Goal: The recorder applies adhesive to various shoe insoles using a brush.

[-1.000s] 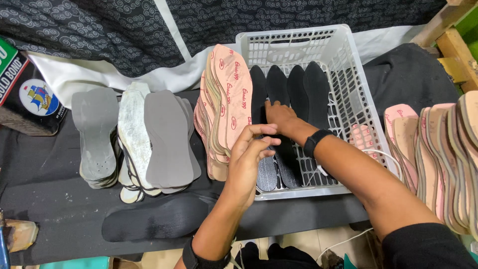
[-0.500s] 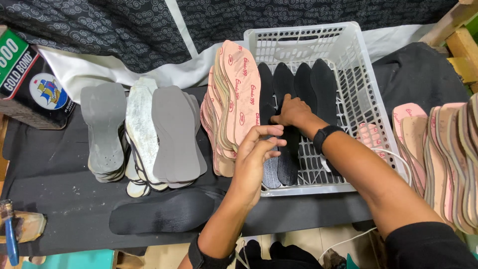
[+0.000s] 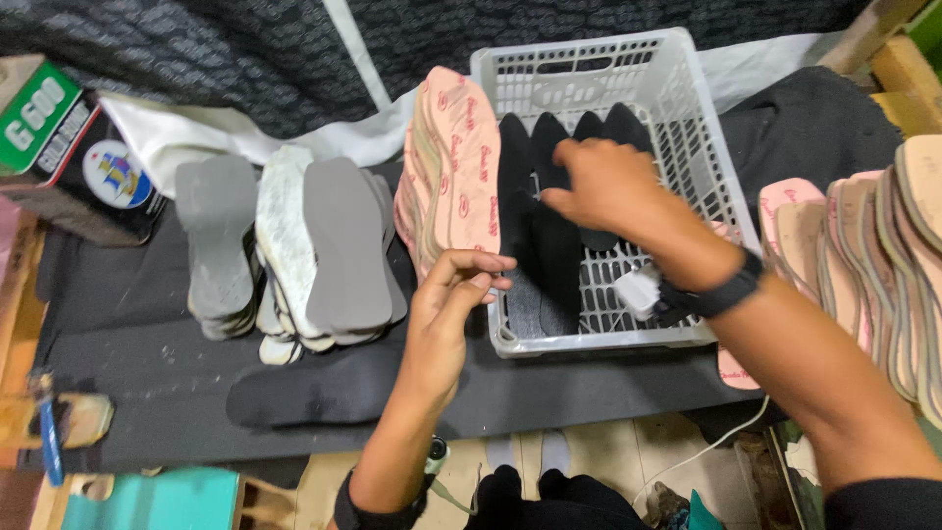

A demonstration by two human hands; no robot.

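- We see the left hand (image 3: 446, 314) raised with its fingers (image 3: 486, 263) curled loosely inward; the fingertips touch the lower edge of the pink insole stack (image 3: 456, 167), which stands on edge just above them and leans against the outer left wall of the white plastic basket (image 3: 677, 88). We cannot tell whether the fingers actually pinch an insole.
- We see the right hand (image 3: 608, 186) reaching over the basket, its fingers bent and closed on the top of a black insole (image 3: 549, 221); this is one of several black insoles standing upright in the basket, directly under and just left of those fingers.
- A black band (image 3: 721, 292) circles the right wrist.
- To the left of the left-hand fingers, well apart, lie overlapping piles of grey insoles (image 3: 339, 245) on the dark cloth (image 3: 128, 344).
- Below those fingers, beside the left wrist, a single black sole (image 3: 314, 393) lies flat.
- Right of the right forearm, further pink and tan insoles (image 3: 873, 245) stand in a row.
- A boxy tin (image 3: 69, 147) sits at far left.
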